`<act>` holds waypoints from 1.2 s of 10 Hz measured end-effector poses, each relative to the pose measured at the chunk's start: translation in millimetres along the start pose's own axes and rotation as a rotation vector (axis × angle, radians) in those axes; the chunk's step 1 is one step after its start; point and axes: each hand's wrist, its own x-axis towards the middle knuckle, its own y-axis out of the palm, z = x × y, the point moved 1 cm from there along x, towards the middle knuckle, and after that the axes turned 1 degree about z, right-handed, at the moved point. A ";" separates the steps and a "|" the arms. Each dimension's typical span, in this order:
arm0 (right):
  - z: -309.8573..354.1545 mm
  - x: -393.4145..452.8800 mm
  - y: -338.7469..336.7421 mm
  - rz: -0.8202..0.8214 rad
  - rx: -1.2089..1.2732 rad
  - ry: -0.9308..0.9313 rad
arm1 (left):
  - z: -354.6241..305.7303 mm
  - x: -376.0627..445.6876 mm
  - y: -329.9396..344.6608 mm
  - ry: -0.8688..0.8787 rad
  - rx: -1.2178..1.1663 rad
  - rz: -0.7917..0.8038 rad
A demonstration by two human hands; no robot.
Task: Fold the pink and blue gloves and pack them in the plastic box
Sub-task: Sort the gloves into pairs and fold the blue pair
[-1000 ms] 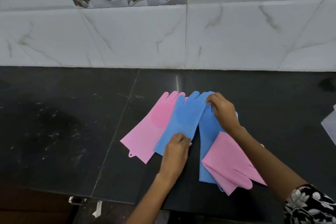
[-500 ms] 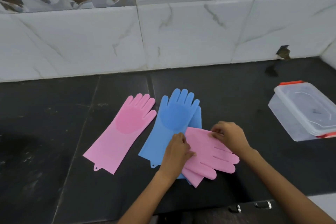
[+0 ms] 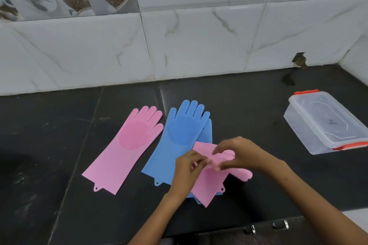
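Gloves lie on the black counter near its front edge: a flat pink glove to the left, palm up with its fingertips toward the tiled wall, and beside it a blue glove lying the same way. A second blue glove shows only as a strip past the right side of the first, mostly covered. On top of the blue pair, toward the front edge, lies the folded pink glove, its cuff toward the front edge and its finger end turned off to the right.

Both hands work on this folded glove. The left hand has its fingers curled in, pinching the pink material at the fold. The right hand comes in from the right, its fingers bent and closed on the same bunched part of the glove, just beside the left fingertips. The two hands nearly touch.

Well apart, toward the counter's right edge, sits the plastic box, clear with a lid on it and orange clips at its ends.
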 end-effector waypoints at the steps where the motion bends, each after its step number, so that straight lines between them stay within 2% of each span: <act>1: 6.9 -10.4 -8.3 -0.150 0.029 -0.048 | -17.7 1.8 -6.9 0.026 -0.157 -0.151; 2: 18.4 -5.2 -32.6 -0.305 0.141 -0.116 | -17.1 0.0 -20.6 0.098 -0.206 -0.274; 5: 48.7 18.1 -66.2 -0.301 0.416 -0.237 | -7.6 -24.8 -18.6 0.102 -0.094 -0.385; 6: 52.9 25.2 -75.7 -0.328 0.565 -0.246 | -11.1 -23.4 -28.5 0.025 -0.204 -0.439; 8: 57.8 59.4 -88.4 -0.425 0.818 -0.092 | -20.8 -20.4 -100.5 -0.106 -0.420 -0.477; 9: 69.5 82.9 -81.3 -0.337 0.937 -0.067 | -26.3 -20.3 -147.5 -0.157 -0.287 -0.378; 10: 84.3 107.9 -72.4 -0.247 1.047 -0.007 | -25.0 -21.3 -181.9 -0.287 -0.203 -0.247; 11: 107.6 145.4 -64.4 -0.175 1.015 0.126 | -10.1 -14.3 -210.6 -0.398 -0.127 -0.205; 12: 134.7 186.6 -50.0 -0.233 0.828 0.186 | 19.6 4.2 -228.5 -0.435 0.167 -0.323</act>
